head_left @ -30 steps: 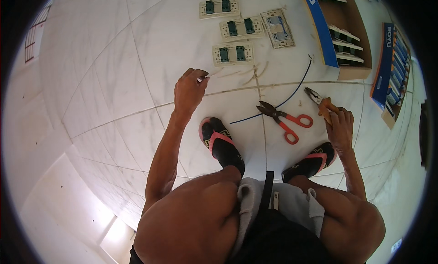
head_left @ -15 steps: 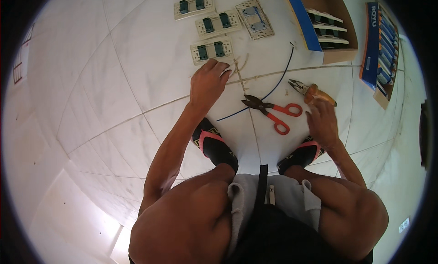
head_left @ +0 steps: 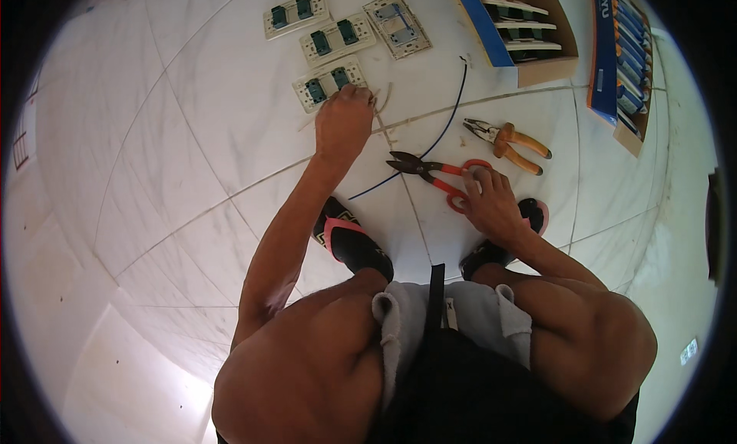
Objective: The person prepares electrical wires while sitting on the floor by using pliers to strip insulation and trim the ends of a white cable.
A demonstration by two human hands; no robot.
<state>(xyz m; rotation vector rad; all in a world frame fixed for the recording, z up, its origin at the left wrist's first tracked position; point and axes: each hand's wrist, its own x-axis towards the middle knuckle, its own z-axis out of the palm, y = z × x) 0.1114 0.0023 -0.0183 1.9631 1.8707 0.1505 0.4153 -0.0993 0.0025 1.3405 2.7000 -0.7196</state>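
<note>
The nearest outlet plate [head_left: 307,97], cream with two green-black socket modules, lies on the tiles with its right end under my left hand [head_left: 345,125]. The fingers of that hand are bent and closed on the plate's edge; their tips are partly hidden. My right hand [head_left: 493,206] is at the red handles of the tin snips [head_left: 414,165], its fingers curled over them. The dark blades of the snips lie across a thin blue wire [head_left: 449,129]. Orange-handled pliers [head_left: 507,139] rest just beyond my right hand.
Two similar plates [head_left: 338,39] [head_left: 296,16] lie farther off, beside a plate with a grey-blue frame [head_left: 398,24]. An open box [head_left: 549,72] holds several plates at the far right. Next to it a blue box [head_left: 604,79] holds blue packets. My feet flank the snips.
My right hand has moved left from the pliers to the handles of the snips. My left hand has closed on the nearest plate, which has turned slightly. The whole view has shifted.
</note>
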